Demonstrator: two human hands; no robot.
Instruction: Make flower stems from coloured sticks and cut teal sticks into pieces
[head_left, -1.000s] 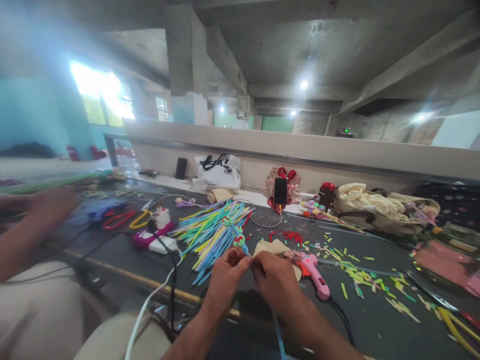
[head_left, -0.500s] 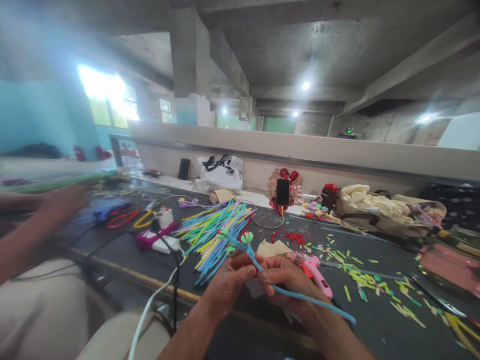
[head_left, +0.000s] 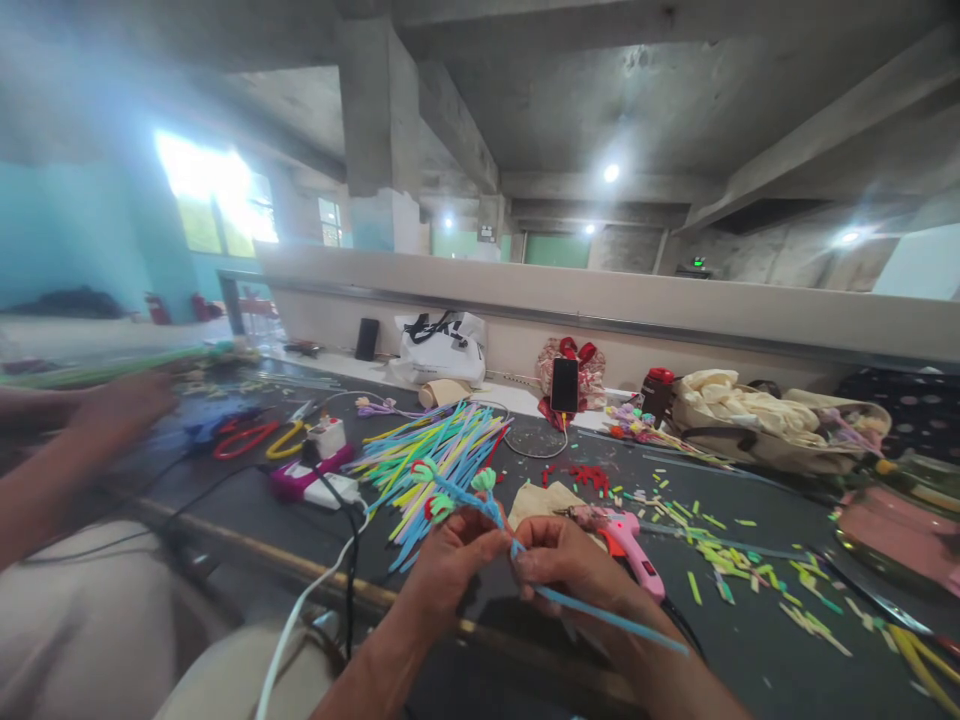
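Observation:
Between my two hands is a blue pipe cleaner stem (head_left: 600, 613) with small green and red pipe cleaner buds (head_left: 441, 508) at its upper left end. My left hand (head_left: 457, 555) pinches the twisted part just below the buds. Close beside it, my right hand (head_left: 562, 560) is closed on the same stem, and the free tail slants down to the right over my wrist. Behind the hands lies a pile of multicoloured pipe cleaners (head_left: 442, 450). A pink glue gun (head_left: 634, 555) rests just right of my right hand, near a beige cloth piece (head_left: 541, 500).
A purple and white power strip (head_left: 319, 480) with cables lies left, near red-handled scissors (head_left: 244, 438). Another person's arm (head_left: 90, 430) reaches in from the left. Green and yellow clippings (head_left: 720, 550) litter the right side. A phone (head_left: 564, 385) stands behind, before a low partition.
The budded end has tilted left and slightly down as the stem turned in my fingers. The free tail has drawn a little left and lower.

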